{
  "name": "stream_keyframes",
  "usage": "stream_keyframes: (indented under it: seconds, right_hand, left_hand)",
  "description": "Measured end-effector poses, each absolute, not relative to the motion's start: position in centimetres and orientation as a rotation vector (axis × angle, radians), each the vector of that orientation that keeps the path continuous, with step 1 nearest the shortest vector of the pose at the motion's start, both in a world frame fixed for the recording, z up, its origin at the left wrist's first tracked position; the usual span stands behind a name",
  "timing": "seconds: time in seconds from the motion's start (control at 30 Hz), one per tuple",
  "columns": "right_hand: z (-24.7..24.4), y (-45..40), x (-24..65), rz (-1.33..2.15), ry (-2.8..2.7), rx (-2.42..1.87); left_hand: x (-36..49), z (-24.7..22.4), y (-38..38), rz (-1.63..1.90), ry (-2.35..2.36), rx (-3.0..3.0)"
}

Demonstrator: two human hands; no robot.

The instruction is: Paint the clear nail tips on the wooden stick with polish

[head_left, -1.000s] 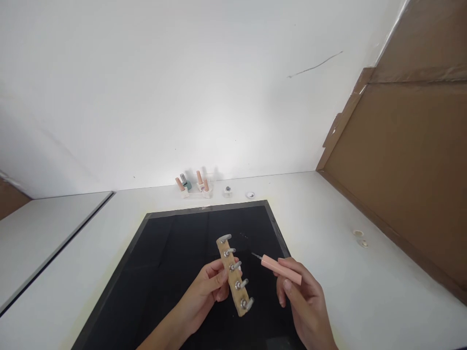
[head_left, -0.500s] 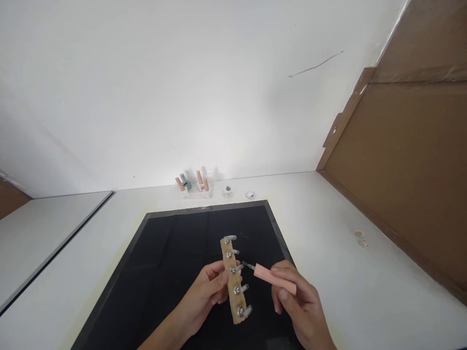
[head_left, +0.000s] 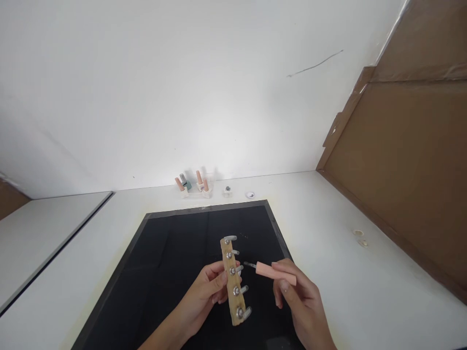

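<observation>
My left hand (head_left: pixel 209 287) is closed on a narrow wooden strip (head_left: pixel 231 282), gripping its left side near the middle. Along the strip stand several metal knobs, each bearing a greyish nail tip (head_left: pixel 244 289) that points right. Between thumb and fingers of my right hand (head_left: pixel 297 294) is a nail polish brush (head_left: pixel 276 273) with a peach-coloured cap handle. Its dark bristle end (head_left: pixel 249 264) points left, a short gap away from the middle nail tip. Both hands are above a black mat (head_left: pixel 171 262).
At the back, a clear tray (head_left: pixel 197 196) holds several nail polish bottles (head_left: pixel 205 186). Right of it stand an open glass bottle (head_left: pixel 227 192) and a small white dish (head_left: pixel 250 195). Two small round pieces (head_left: pixel 358 233) lie on the white table at right, near a cardboard panel (head_left: pixel 408 184).
The brush has shifted slightly right, away from the middle nail tip, and its handle has levelled a little. The strip's lower end has tilted very slightly; my left hand is nearly still.
</observation>
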State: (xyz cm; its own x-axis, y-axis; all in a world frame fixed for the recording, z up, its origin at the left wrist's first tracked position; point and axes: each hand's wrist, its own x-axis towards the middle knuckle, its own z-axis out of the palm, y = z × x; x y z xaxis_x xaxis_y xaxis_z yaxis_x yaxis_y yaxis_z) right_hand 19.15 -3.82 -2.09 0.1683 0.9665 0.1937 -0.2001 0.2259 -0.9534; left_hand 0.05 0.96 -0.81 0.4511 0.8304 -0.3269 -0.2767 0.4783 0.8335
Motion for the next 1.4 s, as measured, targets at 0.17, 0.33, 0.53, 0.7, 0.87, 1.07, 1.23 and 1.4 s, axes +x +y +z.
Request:
stream_keyframes:
  seconds: [0.17,0.33,0.53,0.7,0.87,1.07,1.23,1.4]
  right_hand:
    - [-2.6,-3.6,19.6,1.019,-1.13,-0.853]
    - [-2.2,-3.7,19.5,1.024,-1.161,-0.854]
    - [-1.5,-4.0,18.8,1.066,-0.963,-0.941]
    - [-1.9,-3.9,19.0,1.049,-0.982,-0.967]
    - [-2.7,-3.7,19.4,1.051,-1.055,-0.906]
    - [-2.5,-3.6,19.4,1.021,-1.079,-0.902]
    - [-2.7,-3.6,19.5,1.044,-1.104,-0.91]
    - [-3.0,-3.7,19.6,1.055,-1.042,-0.914]
  left_hand:
    - [0.0,-0.8,1.0,0.773,0.84,0.784]
    - [0.0,-0.7,1.0,0.766,0.824,0.789]
    - [0.0,-0.8,0.9,0.77,0.815,0.768]
    - [-0.1,-1.1,0.9,0.773,0.808,0.767]
    - [-0.2,-1.2,1.1,0.764,0.815,0.768]
    - [0.0,-0.9,1.0,0.761,0.816,0.758]
    - [-0.1,-0.7,0.9,0.75,0.813,0.769]
    - [-0.1,-0.9,0.9,0.752,0.82,0.755]
